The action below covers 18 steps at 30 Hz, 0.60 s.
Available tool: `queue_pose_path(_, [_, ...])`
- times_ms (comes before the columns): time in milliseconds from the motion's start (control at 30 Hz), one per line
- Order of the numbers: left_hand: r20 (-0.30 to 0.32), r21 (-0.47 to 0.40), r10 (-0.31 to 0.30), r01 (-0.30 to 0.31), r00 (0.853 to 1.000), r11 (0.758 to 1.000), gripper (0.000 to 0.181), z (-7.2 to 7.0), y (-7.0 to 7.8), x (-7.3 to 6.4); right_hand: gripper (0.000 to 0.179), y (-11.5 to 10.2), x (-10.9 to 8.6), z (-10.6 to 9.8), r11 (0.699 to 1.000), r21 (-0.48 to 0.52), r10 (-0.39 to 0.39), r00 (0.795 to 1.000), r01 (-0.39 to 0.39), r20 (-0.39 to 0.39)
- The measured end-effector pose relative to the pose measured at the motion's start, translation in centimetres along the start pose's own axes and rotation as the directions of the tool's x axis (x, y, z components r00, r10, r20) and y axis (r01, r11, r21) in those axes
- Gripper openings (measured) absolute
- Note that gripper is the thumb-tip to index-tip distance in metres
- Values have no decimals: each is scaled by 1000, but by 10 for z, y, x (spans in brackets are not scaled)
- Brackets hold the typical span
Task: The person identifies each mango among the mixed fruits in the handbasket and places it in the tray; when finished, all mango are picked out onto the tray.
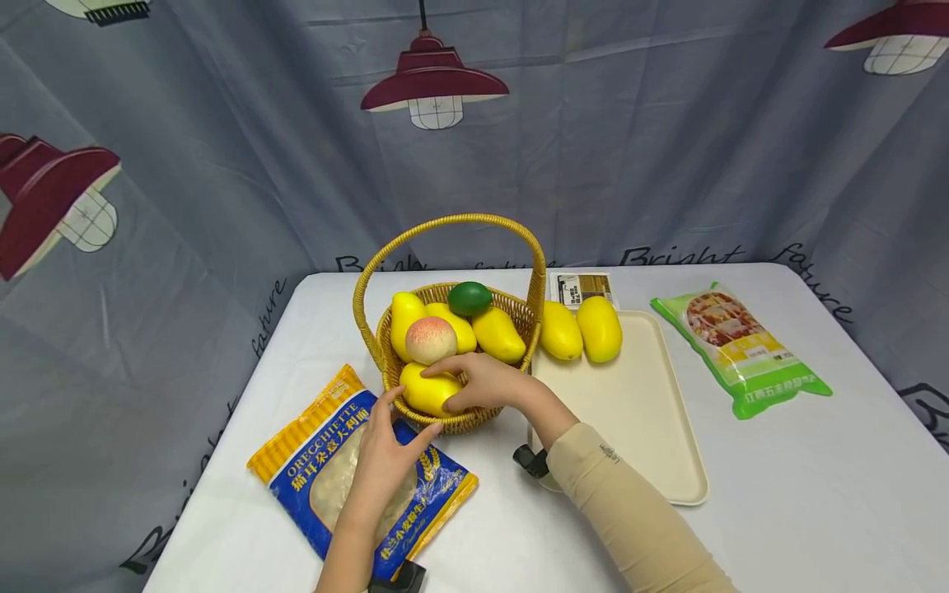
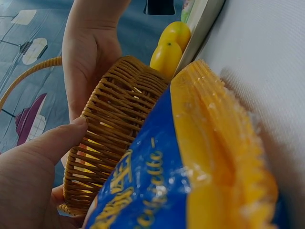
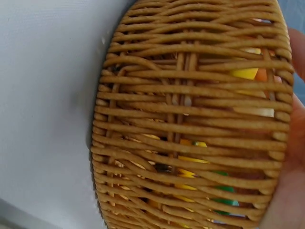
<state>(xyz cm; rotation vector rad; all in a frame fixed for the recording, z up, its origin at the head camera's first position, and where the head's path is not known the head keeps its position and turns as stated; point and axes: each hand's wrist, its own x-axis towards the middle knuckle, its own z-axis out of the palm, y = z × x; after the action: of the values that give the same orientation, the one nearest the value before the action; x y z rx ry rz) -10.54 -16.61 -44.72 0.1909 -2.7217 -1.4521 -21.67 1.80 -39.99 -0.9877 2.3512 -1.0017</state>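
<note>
A woven basket (image 1: 463, 422) with a tall arched handle holds several yellow mangoes, a pinkish peach (image 1: 432, 340) and a dark green oval fruit (image 1: 469, 298). My right hand (image 1: 482, 380) reaches over the front right of the rim and grips the front yellow mango (image 1: 426, 390), thumb on its near side. At the basket's front left, my left hand (image 1: 387, 453) has thumb and fingers spread against the rim. In the left wrist view its thumb (image 2: 62, 138) lies along the wicker. The right wrist view shows mostly the basket's side (image 3: 190, 114), the right hand partly hidden behind it.
A blue and yellow orecchiette bag (image 1: 326, 469) lies under the left forearm. Right of the basket is a cream tray (image 1: 630, 420), with two mangoes (image 1: 599, 329) at its far end. Behind them lies a small labelled pack (image 1: 582, 288). A green food bag (image 1: 741, 350) lies farther right.
</note>
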Motion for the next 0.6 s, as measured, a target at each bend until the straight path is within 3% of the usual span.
queue_pose_path(167, [-2, 3, 3, -3, 1000, 1000, 89, 0, 0, 0, 53, 0, -3, -6, 997, 80, -12, 1000, 10, 24])
queue_pose_path(467, [-6, 5, -3, 4, 1000, 1000, 90, 0, 1, 0, 50, -1, -6, -14, 991, 132, -35, 998, 28, 54])
queue_pose_path(600, [-5, -7, -10, 10, 1000, 1000, 92, 1, 1, 0, 52, 4, -6, -18, 983, 182, -7, 997, -7, 77])
